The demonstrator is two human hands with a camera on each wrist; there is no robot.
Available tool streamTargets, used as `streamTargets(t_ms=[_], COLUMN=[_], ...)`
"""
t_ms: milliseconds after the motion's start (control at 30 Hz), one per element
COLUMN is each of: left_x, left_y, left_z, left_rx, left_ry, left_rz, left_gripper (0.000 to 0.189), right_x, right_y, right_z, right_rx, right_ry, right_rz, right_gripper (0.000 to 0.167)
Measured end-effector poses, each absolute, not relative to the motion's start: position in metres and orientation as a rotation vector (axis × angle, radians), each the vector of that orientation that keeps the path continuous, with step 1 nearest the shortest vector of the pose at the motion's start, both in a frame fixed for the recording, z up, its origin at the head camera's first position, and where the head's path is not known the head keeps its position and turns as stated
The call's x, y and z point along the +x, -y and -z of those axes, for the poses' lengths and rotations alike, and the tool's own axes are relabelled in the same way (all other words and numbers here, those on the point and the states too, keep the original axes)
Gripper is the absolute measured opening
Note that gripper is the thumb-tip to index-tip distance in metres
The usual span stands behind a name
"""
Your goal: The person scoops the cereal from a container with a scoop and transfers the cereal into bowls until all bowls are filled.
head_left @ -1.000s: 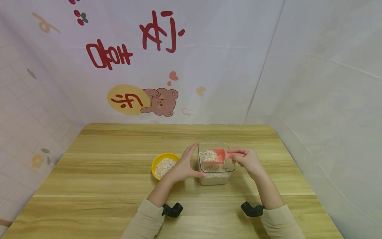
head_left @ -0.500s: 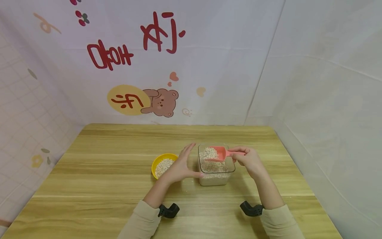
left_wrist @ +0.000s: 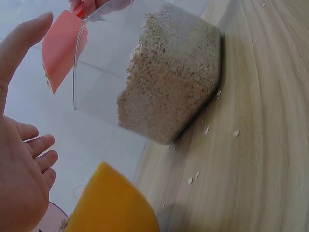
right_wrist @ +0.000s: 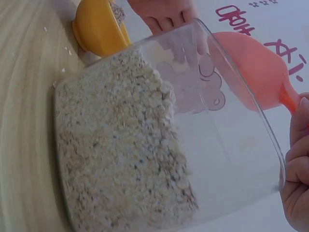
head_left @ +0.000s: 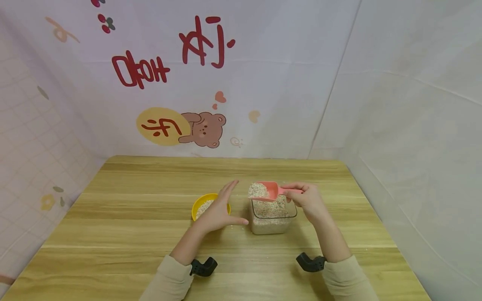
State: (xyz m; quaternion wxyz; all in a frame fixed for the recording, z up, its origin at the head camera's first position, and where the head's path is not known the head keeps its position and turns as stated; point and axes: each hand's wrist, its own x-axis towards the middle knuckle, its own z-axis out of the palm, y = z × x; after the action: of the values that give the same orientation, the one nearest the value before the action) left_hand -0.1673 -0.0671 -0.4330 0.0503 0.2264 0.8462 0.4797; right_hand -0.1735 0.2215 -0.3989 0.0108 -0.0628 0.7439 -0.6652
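Note:
A clear square container [head_left: 272,217] about half full of oats stands on the wooden table [head_left: 132,234]; it also fills the wrist views [left_wrist: 164,77] [right_wrist: 145,159]. My right hand [head_left: 306,200] pinches the handle of a pink scoop [head_left: 265,191] heaped with oats, held just above the container's left rim. My left hand [head_left: 218,211] hovers with straight fingers between the container and a yellow bowl [head_left: 201,205] of oats, touching neither. The scoop [left_wrist: 63,48] [right_wrist: 256,72] shows through the clear wall.
Loose oat flakes [left_wrist: 212,140] lie scattered on the table by the container's base. A printed cloth backdrop [head_left: 188,83] walls in the table at the back and on both sides. Black wrist camera mounts [head_left: 203,266] sit on both forearms.
The right hand lifted the filled scoop out of the container and moved it left, over the rim. The left hand let go of the container's side and drew back leftward.

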Motion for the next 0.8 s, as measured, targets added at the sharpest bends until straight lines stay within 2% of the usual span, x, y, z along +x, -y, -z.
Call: streamTargets(t_ms=[200,800], left_x=[-0.166,-0.157], left_y=[0.079,0.121], left_z=[0.434,0.444], left_rx=[0.658,0.564], left_ry=[-2.622,-2.607], left_rz=[-1.404,-1.458], left_gripper=[0.122,0.122], right_x=[-0.173,-0.179], right_y=[-0.209,-0.178], right_z=[0.397,0.402], right_rx=[-0.219,-0.295], right_ry=[-2.286,-2.285], right_rz=[2.088,2.024], right_gripper=[0.025,0.020])
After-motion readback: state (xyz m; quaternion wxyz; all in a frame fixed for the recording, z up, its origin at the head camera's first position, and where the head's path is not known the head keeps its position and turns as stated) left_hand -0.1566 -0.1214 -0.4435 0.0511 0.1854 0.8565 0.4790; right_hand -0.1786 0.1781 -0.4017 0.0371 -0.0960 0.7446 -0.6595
